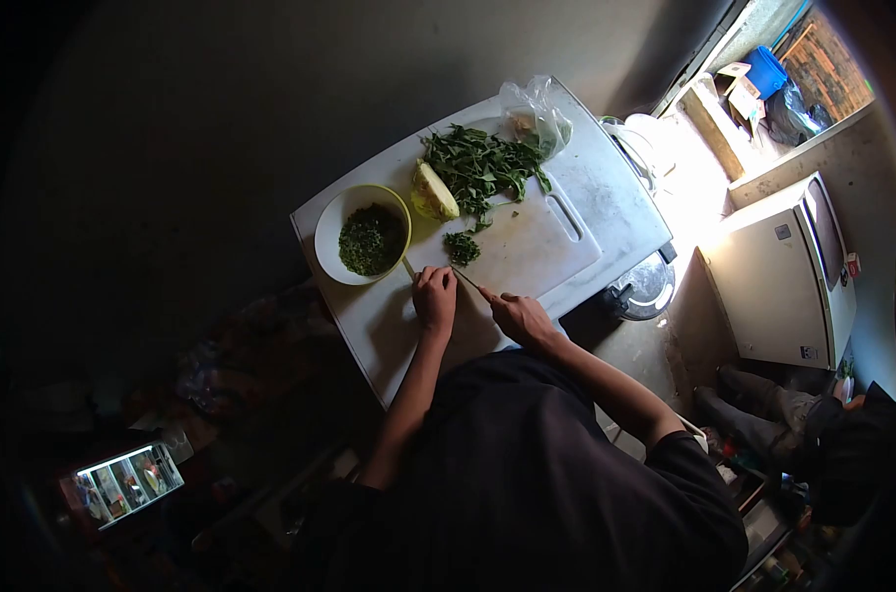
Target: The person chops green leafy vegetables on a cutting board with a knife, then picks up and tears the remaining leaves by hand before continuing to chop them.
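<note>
Dark cloth shirt (pixel 541 449), right hand (pixel 523 320) clamped on slim knife (pixel 473 284), left hand (pixel 435 295) curled, grip unclear, near shredded greens (pixel 462 249)

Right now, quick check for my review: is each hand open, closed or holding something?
Left hand: curled; whether its grip holds anything cannot be told.
Right hand: closed, holding a thin, straight-bladed knife.

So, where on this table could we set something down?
On the table, right of the cutting board; also between the bowl and the left forearm. Crowded: the board's far side, with leafy greens and a plastic bag.
</note>
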{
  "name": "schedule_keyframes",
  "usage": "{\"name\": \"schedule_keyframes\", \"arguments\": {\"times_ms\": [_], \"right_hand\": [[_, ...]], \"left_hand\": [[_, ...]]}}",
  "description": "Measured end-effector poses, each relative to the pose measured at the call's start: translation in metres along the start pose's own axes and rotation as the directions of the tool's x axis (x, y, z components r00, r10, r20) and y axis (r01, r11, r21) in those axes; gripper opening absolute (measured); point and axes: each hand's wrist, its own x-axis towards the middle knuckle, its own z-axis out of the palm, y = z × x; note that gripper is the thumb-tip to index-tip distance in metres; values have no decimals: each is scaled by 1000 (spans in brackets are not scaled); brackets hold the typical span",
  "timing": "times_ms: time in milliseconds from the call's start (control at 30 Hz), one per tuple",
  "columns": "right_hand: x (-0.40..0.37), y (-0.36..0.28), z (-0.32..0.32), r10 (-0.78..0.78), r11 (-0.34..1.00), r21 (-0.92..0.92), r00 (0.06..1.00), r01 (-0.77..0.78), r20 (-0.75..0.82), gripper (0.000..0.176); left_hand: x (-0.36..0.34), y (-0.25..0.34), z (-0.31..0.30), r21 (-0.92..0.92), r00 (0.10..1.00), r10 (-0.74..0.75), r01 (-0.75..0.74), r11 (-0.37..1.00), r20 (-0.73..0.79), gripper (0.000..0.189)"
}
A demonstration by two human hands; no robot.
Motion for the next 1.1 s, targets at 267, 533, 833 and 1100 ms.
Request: {"name": "schedule_keyframes", "arguments": {"times_ms": [267,533,833,1100], "right_hand": [[13,8,9,-22,1000,9,999,22,34,60],[-2,10,0,-33,999,-24,998,34,49,61],[3,8,-1,5,1000,-12,999,-6,-43,58],[-3,2,0,-16,1000,10,1000,16,-3,56]], "left_hand": [[0,2,-4,18,998,62,-62,998,29,10],[-4,-1,-2,31,998,56,-57,998,21,10],[-1,-2,3,15,999,44,-44,999,-2,9],[-2,-2,-1,10,1000,17,-17,1000,4,9]]}}
